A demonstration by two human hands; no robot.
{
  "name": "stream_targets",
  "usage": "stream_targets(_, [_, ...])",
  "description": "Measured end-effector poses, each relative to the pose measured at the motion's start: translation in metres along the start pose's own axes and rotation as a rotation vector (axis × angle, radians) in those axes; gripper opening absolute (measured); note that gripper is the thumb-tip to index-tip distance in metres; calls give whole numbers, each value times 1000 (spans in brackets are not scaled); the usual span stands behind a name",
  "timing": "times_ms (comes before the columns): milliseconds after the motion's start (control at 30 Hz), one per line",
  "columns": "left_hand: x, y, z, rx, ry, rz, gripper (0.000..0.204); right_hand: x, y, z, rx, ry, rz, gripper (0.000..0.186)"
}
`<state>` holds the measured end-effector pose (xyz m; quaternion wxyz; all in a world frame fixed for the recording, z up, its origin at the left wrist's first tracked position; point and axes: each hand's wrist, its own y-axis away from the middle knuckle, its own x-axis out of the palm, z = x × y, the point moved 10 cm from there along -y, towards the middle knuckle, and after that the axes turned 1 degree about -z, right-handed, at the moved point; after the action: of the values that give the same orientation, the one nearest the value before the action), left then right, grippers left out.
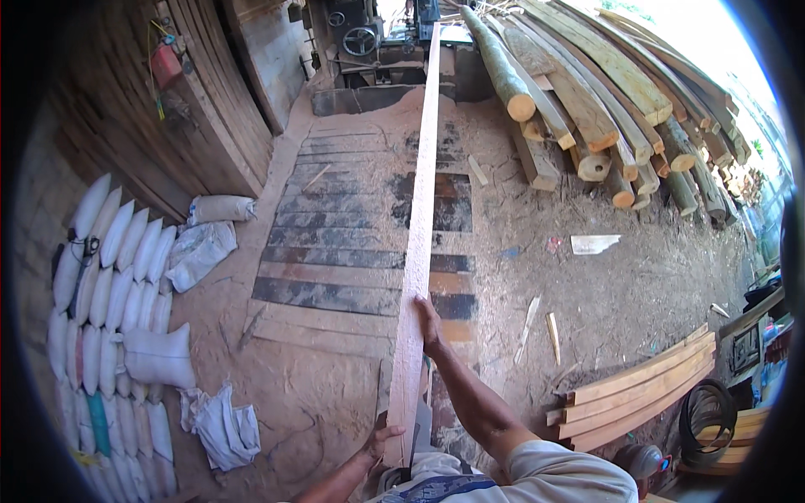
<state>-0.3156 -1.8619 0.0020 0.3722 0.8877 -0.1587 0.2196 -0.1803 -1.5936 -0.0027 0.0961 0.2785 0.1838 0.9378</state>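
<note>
Sleeve [562, 474] | left hand [385, 438] gripping board [423, 210] | right hand [429, 324] holding farther along

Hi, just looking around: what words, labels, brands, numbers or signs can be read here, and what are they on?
None can be read.
Long board: no writing seen.
Stacked white sacks: no readable print.
Machine with a handwheel: too small to tell.
Red container: too blurred to tell.
Blue patch on the clothing: too unclear to read.
</note>
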Motion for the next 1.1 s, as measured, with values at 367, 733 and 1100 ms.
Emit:
stream_targets(367, [51, 132, 77, 179, -393, -204, 76, -52, 175, -87, 356, -216, 159, 57])
stream_targets(733, [1, 104, 52, 110, -163, -169, 81, 11, 131, -34, 75, 164, 153, 61])
stream_targets(1100, [-7, 36, 2, 118, -47, -169, 86, 5, 69, -25, 180, 192, 77, 54])
